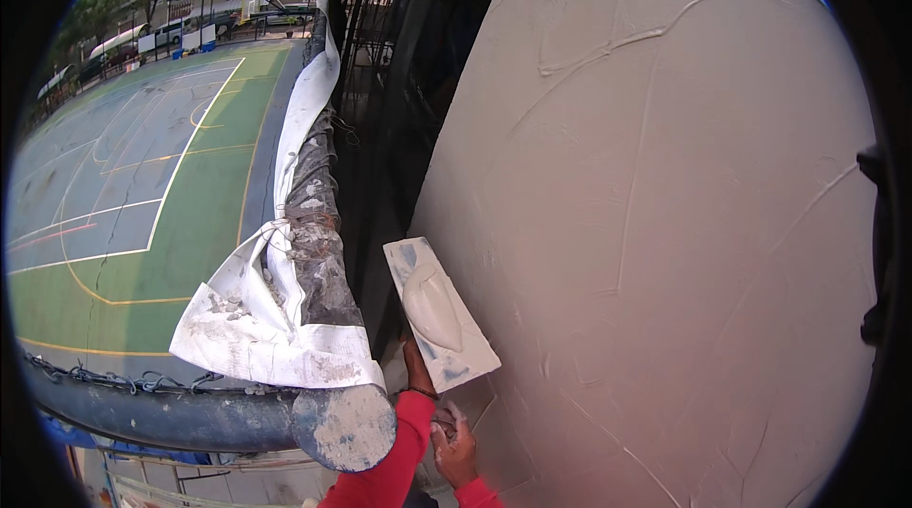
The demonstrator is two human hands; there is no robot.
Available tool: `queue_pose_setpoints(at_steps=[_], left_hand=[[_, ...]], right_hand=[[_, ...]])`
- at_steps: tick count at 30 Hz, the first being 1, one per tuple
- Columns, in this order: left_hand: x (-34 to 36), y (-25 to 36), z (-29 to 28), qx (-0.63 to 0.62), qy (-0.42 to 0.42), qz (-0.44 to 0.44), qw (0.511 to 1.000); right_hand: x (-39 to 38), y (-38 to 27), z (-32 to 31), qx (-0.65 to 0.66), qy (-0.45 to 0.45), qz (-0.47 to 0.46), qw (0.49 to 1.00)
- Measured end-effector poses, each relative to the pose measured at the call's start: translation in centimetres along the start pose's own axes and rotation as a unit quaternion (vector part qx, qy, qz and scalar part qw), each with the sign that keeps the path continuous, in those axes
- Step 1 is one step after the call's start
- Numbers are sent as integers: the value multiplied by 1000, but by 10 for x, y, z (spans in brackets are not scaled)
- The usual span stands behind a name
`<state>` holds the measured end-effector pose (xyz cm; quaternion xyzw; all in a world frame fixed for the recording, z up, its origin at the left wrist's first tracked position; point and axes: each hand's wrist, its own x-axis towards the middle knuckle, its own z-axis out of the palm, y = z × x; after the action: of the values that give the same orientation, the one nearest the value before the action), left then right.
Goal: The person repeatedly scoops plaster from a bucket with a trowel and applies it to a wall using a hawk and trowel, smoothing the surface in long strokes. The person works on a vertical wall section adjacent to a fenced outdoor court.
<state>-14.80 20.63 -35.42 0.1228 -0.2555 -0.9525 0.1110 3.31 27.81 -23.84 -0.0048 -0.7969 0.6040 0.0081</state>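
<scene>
A rectangular plaster board [475,351], pale and smeared, carries a smooth mound of wet beige paste [432,309]. My left hand [416,366], red-sleeved, grips it from beneath, its fingers mostly hidden. Just below, my right hand [454,446] has curled fingers around a dark piece that I cannot make out. Both hands are beside a large beige plastered wall [684,204], which shows ridges and trowel lines across its surface.
To my left are a dark railing [161,410] with a crusted round end [342,427], a white cloth [237,328] tied along a crusted pipe [318,271], and, below, a sports court [133,176] with a hoop [256,0]. A dark recess with bars [380,52] lies beyond.
</scene>
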Motion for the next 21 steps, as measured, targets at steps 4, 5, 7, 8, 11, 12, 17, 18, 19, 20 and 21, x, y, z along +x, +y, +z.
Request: queue_pose_setpoints(at_steps=[4, 5, 7, 8, 11, 12, 17, 18, 19, 20, 21], left_hand=[[9, 15, 42, -135, 29, -55, 989], [15, 23, 57, -132, 31, -40, 990], [28, 39, 84, -58, 22, -34, 998], [28, 39, 103, -77, 52, -6, 996], [36, 54, 135, -2, -1, 74, 997], [37, 58, 144, -8, -6, 76, 997], [20, 92, 181, -85, 9, 6, 996], [11, 99, 188, -82, -1, 7, 997], [2, 107, 195, -78, -12, 10, 997], [-7, 115, 202, -82, -4, -6, 997], [-15, 124, 209, -85, -28, 0, 996]], right_hand=[[-64, 37, -8, -54, -76, 52, 994], [-75, 48, -12, -70, -98, 65, 991], [-96, 71, -16, -98, -136, 135, 977], [-112, 73, -23, -136, -151, 127, 971], [-126, 93, -31, -203, -187, 137, 952], [-131, 95, -31, -184, -195, 154, 951], [-132, 83, -22, -167, -163, 126, 964], [-130, 78, -20, -179, -175, 125, 960], [-127, 73, -19, -156, -179, 122, 964], [-125, 66, -17, -181, -191, 114, 958], [-120, 62, -15, -173, -193, 106, 960]])
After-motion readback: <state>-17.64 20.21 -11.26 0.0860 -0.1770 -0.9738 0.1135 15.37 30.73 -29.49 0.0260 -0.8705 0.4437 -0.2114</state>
